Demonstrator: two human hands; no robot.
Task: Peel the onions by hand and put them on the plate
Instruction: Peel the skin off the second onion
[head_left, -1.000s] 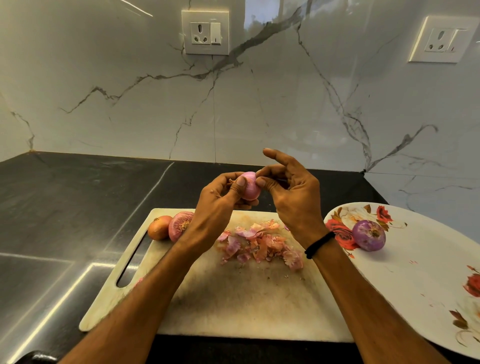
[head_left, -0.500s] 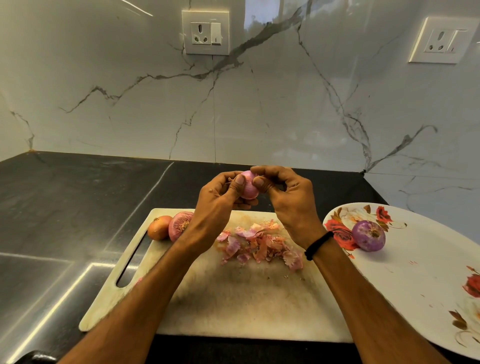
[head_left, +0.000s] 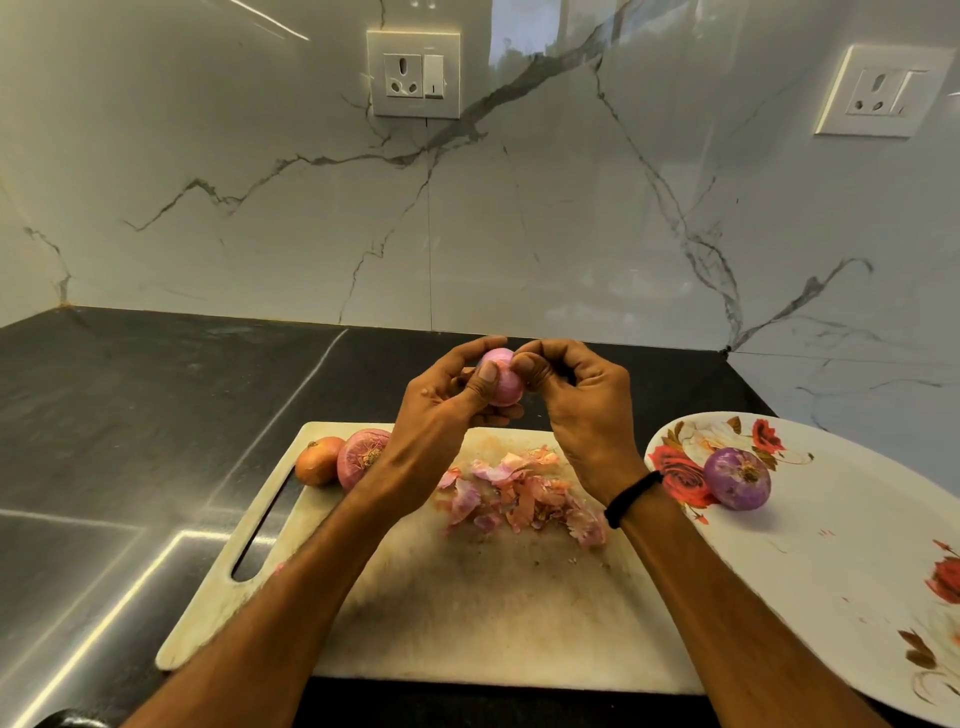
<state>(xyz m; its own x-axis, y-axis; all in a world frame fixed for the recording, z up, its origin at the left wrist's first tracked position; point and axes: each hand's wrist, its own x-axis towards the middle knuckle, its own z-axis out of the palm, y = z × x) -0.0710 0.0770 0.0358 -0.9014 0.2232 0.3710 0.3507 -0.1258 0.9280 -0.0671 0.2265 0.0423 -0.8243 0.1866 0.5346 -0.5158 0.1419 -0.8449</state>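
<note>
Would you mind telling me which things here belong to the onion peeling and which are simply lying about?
Part of the job: left hand and right hand, both on the held onion; brown onion and pink onion on the board; peels; peeled onion on the plate.

Just there: left socket; right socket; wristband; counter.

Plate (head_left: 831, 545) cut off at right edge. Held onion (head_left: 503, 383) mostly covered by left hand (head_left: 436, 415) and right hand (head_left: 582, 400) – underside hidden. Left hand blocks pink onion's (head_left: 359, 460) right side. Dark thing (head_left: 67, 720) in bottom-left corner – unidentifiable.
</note>
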